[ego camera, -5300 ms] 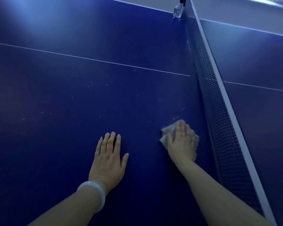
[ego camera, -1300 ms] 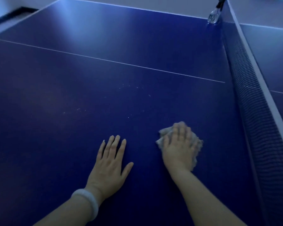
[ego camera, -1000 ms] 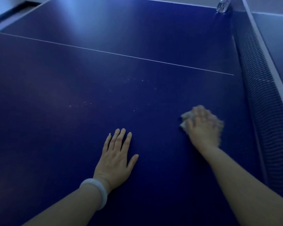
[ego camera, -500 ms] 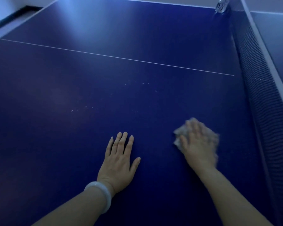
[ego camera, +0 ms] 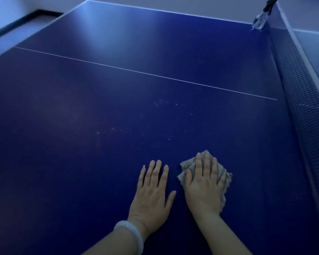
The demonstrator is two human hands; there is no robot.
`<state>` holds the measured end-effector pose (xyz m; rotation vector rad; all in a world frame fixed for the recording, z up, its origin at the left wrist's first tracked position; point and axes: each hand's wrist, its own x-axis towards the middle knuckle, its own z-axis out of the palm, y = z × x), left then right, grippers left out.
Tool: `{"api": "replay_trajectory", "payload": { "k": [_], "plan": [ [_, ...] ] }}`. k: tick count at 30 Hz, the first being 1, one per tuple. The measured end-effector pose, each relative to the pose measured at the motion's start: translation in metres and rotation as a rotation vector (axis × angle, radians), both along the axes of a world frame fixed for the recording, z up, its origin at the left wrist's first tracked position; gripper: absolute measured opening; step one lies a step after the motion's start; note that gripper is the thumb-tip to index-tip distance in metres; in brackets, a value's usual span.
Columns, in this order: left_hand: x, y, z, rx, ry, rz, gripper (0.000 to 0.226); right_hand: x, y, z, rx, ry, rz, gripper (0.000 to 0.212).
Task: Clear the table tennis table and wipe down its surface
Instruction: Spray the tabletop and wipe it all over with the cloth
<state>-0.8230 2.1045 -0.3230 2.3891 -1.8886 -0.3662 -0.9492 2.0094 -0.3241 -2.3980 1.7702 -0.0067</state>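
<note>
One head-worn view looks forward and down, close over the table (ego camera: 118,89). The net (ego camera: 302,107) runs along its right edge.

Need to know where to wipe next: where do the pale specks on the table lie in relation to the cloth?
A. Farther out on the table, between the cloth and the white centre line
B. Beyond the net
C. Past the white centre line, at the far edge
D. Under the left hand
A: the pale specks dot the blue table beyond the cloth under the right hand, short of the white centre line.
</note>
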Motion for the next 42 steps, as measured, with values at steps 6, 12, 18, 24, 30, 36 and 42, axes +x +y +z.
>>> {"api": "replay_trajectory", "payload": {
  "k": [6, 12, 18, 24, 30, 36, 42],
  "plan": [
    [0.054, -0.001, 0.006, -0.083, -0.011, -0.077, 0.071, 0.001, -0.002, -0.004, -0.009, 0.025, -0.02, 0.07],
    [0.139, -0.021, 0.011, -0.047, -0.086, 0.0, 0.084, 0.002, -0.003, -0.009, -0.003, 0.015, -0.089, 0.065],
    [0.151, -0.021, 0.008, -0.016, -0.068, -0.07, 0.075, 0.026, -0.023, -0.009, 0.005, 0.044, -0.363, 0.067],
    [0.153, -0.021, 0.007, -0.033, -0.065, -0.07, 0.071, 0.121, -0.052, -0.004, -0.001, -0.031, -0.248, 0.064],
    [0.154, -0.021, 0.005, -0.054, -0.059, -0.064, 0.071, 0.102, -0.109, -0.007, -0.012, 0.01, 0.028, 0.061],
    [0.153, -0.024, 0.004, -0.046, -0.08, -0.065, 0.072, 0.117, -0.188, 0.005, 0.081, -0.058, -0.434, 0.065],
    [0.153, -0.025, 0.009, -0.039, -0.109, -0.056, 0.073, 0.158, -0.16, -0.008, 0.037, -0.012, 0.324, 0.061]
  ]
}}
